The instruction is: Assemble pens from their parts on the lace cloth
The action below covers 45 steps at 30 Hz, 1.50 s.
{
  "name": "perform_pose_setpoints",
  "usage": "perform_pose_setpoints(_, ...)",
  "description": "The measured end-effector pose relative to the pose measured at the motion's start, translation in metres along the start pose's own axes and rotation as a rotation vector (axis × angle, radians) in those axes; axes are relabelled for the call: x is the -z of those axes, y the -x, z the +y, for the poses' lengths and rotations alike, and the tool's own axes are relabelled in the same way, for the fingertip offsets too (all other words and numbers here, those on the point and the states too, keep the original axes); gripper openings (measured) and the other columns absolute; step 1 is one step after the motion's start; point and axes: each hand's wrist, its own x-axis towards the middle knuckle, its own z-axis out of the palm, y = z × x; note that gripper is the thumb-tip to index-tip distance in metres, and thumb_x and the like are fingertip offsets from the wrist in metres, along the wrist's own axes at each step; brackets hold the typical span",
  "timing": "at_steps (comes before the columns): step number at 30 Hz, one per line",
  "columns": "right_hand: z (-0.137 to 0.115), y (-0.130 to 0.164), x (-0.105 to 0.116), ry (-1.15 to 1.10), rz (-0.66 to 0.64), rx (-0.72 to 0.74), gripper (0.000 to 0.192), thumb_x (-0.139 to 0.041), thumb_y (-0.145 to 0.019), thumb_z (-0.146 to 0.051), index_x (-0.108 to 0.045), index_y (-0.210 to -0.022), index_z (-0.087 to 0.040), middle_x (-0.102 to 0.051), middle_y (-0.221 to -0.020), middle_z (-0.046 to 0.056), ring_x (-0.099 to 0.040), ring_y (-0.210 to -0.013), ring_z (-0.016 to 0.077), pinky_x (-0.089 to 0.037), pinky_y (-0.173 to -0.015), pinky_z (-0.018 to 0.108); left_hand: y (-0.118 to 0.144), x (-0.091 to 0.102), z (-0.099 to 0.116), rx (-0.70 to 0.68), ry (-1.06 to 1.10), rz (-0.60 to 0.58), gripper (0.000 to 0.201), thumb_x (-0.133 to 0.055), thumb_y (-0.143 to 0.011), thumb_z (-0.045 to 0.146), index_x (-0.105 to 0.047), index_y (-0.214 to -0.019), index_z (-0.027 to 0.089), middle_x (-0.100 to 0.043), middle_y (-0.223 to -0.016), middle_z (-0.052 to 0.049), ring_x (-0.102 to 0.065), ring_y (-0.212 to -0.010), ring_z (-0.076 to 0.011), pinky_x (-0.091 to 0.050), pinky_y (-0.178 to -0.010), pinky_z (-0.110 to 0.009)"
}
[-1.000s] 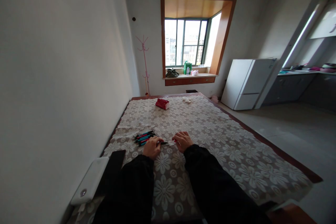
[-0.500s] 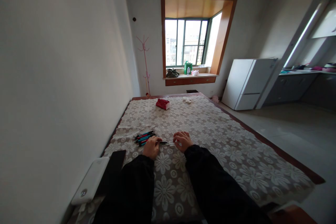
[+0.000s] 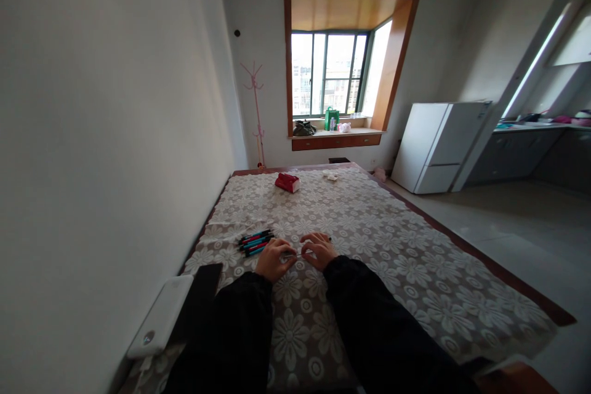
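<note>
1. The left hand (image 3: 274, 258) and right hand (image 3: 317, 250) meet low over the bed (image 3: 369, 228).
2. Their fingers pinch one thin pen (image 3: 292, 253) between them.
3. More pens (image 3: 255, 240) lie just left, on the bed.

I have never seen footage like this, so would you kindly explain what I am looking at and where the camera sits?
There is no machine here: a person wears one camera on the head, looking forward and down, so you see their own two arms in black sleeves. The left hand and right hand meet over a thin pen-like object held between the fingertips; it is too small to tell more. They work above a bed covered with a beige floral lace cloth. Just left of the hands lies a small bundle of red, teal and black pens. Farther away on the cloth sits a red box-like object. A white flat device lies by the wall.
</note>
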Motion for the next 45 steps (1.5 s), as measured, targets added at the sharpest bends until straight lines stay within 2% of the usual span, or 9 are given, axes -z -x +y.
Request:
perform_pose_setpoints(8,-0.004,-0.001,-0.002,-0.042,0.001,0.039,0.003,-0.064,-0.080,-0.025,-0.065,-0.083,-0.025,-0.063,-0.110,0.002,-0.052,-0.106,0.0203,-0.031,-0.094,0.038,0.000,-0.002,-0.005,-0.014,0.012,-0.024,0.020,-0.064,-0.079,0.042,-0.074,-0.086,0.027,-0.067,-0.097,-0.005,-0.054,-0.096,-0.0202,-0.044,-0.087,-0.033)
perform_pose_setpoints(23,-0.002,0.001,0.000,-0.073,-0.047,-0.017,0.007,-0.063,-0.070,-0.017,-0.064,-0.074,-0.024,-0.060,-0.119,0.000,-0.047,-0.114,0.0233,-0.029,-0.099,0.044,-0.001,-0.003,-0.009,0.074,-0.034,-0.028,0.009,-0.068,-0.073,0.032,-0.076,-0.078,0.029,-0.067,-0.102,-0.002,-0.053,-0.100,-0.0217,-0.042,-0.092,-0.036)
perform_pose_setpoints(26,0.003,-0.002,0.001,-0.138,0.065,-0.085,0.028,-0.047,-0.071,-0.008,-0.064,-0.085,-0.025,-0.060,-0.117,0.002,-0.049,-0.114,0.0215,-0.033,-0.099,0.043,-0.001,-0.002,-0.007,0.080,-0.035,-0.029,0.010,-0.068,-0.073,0.033,-0.076,-0.077,0.029,-0.067,-0.102,-0.003,-0.053,-0.099,-0.0220,-0.041,-0.093,-0.037)
perform_pose_setpoints(29,0.013,-0.005,0.005,-0.287,0.284,-0.202,0.045,-0.034,-0.060,-0.003,-0.061,-0.090,-0.022,-0.061,-0.111,0.006,-0.052,-0.109,0.0199,-0.040,-0.096,0.040,-0.001,-0.002,-0.006,0.076,-0.026,-0.022,0.009,-0.069,-0.073,0.032,-0.076,-0.077,0.028,-0.067,-0.101,-0.003,-0.054,-0.098,-0.0216,-0.042,-0.091,-0.036)
perform_pose_setpoints(32,0.023,-0.006,0.010,-0.407,0.486,-0.258,0.043,-0.034,-0.050,-0.006,-0.057,-0.083,-0.020,-0.061,-0.103,0.008,-0.054,-0.106,0.0207,-0.042,-0.095,0.039,0.000,-0.003,-0.007,0.060,-0.023,-0.014,0.009,-0.069,-0.073,0.032,-0.076,-0.077,0.029,-0.067,-0.100,-0.003,-0.054,-0.098,-0.0213,-0.042,-0.091,-0.035)
perform_pose_setpoints(37,0.027,-0.003,0.013,-0.388,0.620,-0.354,0.037,-0.036,-0.042,-0.010,-0.053,-0.073,-0.021,-0.061,-0.101,0.008,-0.053,-0.106,0.0244,-0.040,-0.096,0.042,0.000,-0.005,-0.009,0.067,-0.007,-0.010,0.011,-0.068,-0.074,0.033,-0.076,-0.078,0.027,-0.067,-0.101,-0.004,-0.054,-0.099,-0.0213,-0.042,-0.093,-0.035)
perform_pose_setpoints(40,0.028,0.000,0.012,-0.406,0.639,-0.400,0.031,-0.035,-0.043,-0.013,-0.053,-0.067,-0.021,-0.062,-0.082,0.005,-0.058,-0.083,0.0206,-0.048,-0.077,0.034,0.000,-0.005,-0.008,0.077,-0.004,-0.013,0.012,-0.068,-0.074,0.033,-0.076,-0.079,0.027,-0.067,-0.101,-0.004,-0.054,-0.100,-0.0216,-0.042,-0.094,-0.036)
perform_pose_setpoints(43,0.029,0.002,0.010,-0.400,0.546,-0.432,0.019,-0.034,-0.047,-0.014,-0.050,-0.054,-0.020,-0.054,-0.055,0.000,-0.052,-0.055,0.0148,-0.044,-0.058,0.025,0.000,-0.004,-0.008,0.063,-0.011,-0.008,0.012,-0.068,-0.074,0.034,-0.076,-0.079,0.027,-0.067,-0.100,-0.004,-0.054,-0.100,-0.0214,-0.042,-0.093,-0.036)
perform_pose_setpoints(45,0.027,0.002,0.009,-0.377,0.484,-0.429,0.015,-0.034,-0.047,-0.014,-0.047,-0.046,-0.020,-0.049,-0.046,-0.002,-0.049,-0.049,0.0134,-0.041,-0.055,0.024,0.000,-0.004,-0.008,0.048,-0.015,-0.003,0.011,-0.068,-0.074,0.034,-0.076,-0.078,0.027,-0.067,-0.100,-0.004,-0.054,-0.099,-0.0211,-0.042,-0.093,-0.035)
